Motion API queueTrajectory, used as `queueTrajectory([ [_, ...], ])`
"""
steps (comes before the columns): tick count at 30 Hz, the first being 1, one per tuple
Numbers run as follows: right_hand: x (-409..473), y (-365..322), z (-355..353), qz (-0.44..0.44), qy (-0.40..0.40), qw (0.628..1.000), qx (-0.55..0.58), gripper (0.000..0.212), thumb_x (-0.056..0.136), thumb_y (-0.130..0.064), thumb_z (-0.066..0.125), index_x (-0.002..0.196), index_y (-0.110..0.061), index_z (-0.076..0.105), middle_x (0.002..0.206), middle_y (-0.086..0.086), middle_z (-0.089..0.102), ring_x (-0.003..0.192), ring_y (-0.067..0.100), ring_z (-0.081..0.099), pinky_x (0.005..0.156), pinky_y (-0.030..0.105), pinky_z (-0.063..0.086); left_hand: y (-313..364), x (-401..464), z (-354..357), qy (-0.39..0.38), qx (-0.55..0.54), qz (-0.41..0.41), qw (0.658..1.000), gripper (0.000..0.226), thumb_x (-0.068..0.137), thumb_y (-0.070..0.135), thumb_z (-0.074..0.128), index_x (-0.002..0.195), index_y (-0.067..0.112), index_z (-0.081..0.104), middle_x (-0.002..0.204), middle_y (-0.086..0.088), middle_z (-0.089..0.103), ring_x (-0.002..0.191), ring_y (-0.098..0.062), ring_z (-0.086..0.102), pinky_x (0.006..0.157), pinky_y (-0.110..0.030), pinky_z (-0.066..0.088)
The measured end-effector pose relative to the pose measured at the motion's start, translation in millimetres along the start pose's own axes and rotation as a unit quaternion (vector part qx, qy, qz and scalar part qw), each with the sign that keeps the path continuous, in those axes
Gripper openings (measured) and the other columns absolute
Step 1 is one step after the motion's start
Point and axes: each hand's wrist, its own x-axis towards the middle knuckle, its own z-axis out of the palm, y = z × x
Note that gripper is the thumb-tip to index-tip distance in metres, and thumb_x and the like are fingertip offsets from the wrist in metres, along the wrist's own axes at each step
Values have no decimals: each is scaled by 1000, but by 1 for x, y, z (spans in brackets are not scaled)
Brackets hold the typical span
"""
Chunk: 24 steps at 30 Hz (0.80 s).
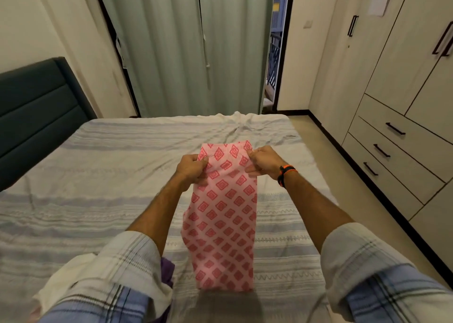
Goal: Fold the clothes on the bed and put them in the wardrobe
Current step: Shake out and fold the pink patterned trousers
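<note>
While each hand, left hand [190, 168] and right hand [264, 163], pinches a top corner, the pink patterned garment [224, 214] hangs below them, straightening for folding over the bed [98, 175].

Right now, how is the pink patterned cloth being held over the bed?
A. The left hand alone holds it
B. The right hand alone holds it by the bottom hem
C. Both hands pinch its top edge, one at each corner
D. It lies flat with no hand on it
C: the left hand and the right hand each pinch a top corner of the pink patterned cloth, which hangs down lengthwise above the bed.
</note>
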Motion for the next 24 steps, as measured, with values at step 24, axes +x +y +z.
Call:
queueTrajectory([
  [24, 3, -30, -14, -238, 80, 968, 10, 26, 98, -32, 57, 92, -7, 61, 72, -7, 59, 70, 10, 57, 72, 32, 51, 38, 8, -20, 33, -24, 220, 975, 27, 99, 31, 55, 115, 12, 66, 109, -7, 70, 98, -21, 68, 80, -38, 58],
])
